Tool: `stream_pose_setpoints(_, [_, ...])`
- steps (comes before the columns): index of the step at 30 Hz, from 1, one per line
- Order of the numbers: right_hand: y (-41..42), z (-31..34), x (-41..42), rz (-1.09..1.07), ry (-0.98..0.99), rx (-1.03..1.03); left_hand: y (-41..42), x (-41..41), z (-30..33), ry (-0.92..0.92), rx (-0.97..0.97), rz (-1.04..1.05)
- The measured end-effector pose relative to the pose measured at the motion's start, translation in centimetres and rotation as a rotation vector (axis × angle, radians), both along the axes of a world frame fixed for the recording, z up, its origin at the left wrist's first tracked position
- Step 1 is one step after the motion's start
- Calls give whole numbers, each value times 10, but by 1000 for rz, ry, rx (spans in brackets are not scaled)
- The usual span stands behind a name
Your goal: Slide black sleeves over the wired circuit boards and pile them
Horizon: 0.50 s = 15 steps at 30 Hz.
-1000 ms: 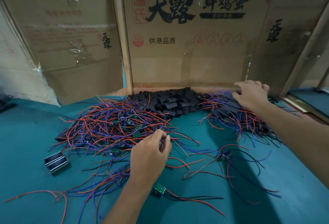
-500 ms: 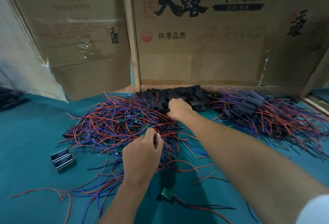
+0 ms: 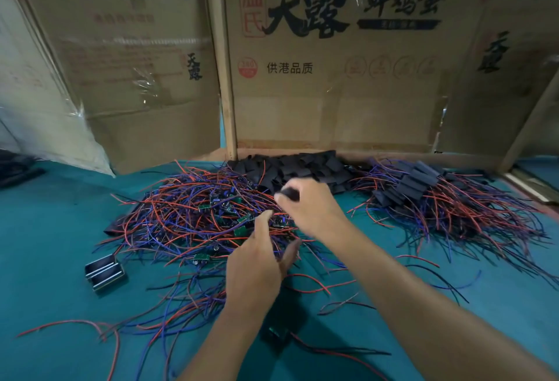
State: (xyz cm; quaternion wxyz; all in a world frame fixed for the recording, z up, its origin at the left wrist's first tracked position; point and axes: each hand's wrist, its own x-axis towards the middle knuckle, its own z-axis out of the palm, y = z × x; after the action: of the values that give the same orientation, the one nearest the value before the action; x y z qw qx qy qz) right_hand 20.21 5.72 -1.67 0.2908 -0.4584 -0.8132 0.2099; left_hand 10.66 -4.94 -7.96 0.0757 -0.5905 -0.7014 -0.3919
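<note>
A teal mat [image 3: 54,229] covers the bench in front of me, walled at the back by upright cardboard boxes [image 3: 332,84] printed with black characters. Loose black sleeves [image 3: 302,165] lie heaped against the middle box. To their right sits the pile of sleeved boards [image 3: 417,187], red and blue leads fanning outward. The tangle of bare wired boards [image 3: 196,214] sprawls left of centre, small green boards showing among the wires. Two small metal-edged blocks [image 3: 104,271] rest near the left edge of the tangle.

My right hand [image 3: 311,208] hangs over the tangle, blurred, pinching one black sleeve [image 3: 289,193] in its fingertips. My left hand [image 3: 257,262] sits just below, fingers among the wires; what it holds I cannot tell. My forearms hide the mat beneath them.
</note>
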Motion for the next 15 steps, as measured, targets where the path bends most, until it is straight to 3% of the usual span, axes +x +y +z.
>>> stream_pose_setpoints(3, [-42, -16, 29, 35, 18, -24, -3, 8, 0, -123, 39, -143])
stream_pose_setpoints(7, [-61, -36, 66, -17, 120, -100, -13, 29, 3, -99, 36, -333])
stream_pose_setpoints(10, [-66, -45, 80, 25, 243, -219, -16, 37, 4, -117, 41, -362])
stream_pose_setpoints(15, [-72, -44, 95, 326, 651, -714, -17, 33, 7, -326, 36, -414])
